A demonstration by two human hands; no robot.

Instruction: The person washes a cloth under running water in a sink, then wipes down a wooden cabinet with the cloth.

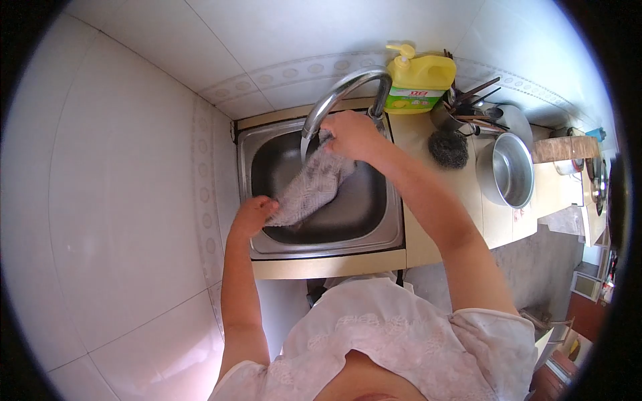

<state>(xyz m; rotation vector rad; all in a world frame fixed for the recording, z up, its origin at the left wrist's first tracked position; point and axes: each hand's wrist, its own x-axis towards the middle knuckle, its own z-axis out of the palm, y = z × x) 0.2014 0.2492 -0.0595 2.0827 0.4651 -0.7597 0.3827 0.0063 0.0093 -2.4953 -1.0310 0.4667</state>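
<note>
Head view: right hand (351,137) grips a grey textured cloth (311,188) at its far end; left hand (252,216) seemingly pinches its near-left corner.

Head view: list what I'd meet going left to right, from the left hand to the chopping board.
Left hand, cloth, right hand, yellow bottle, scrubber, metal pot, chopping board.

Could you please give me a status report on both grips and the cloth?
Left grip closed on cloth, near end; right grip on far end. Cloth slants across sink. Possible obstruction: tap, close beside right grip.
</note>
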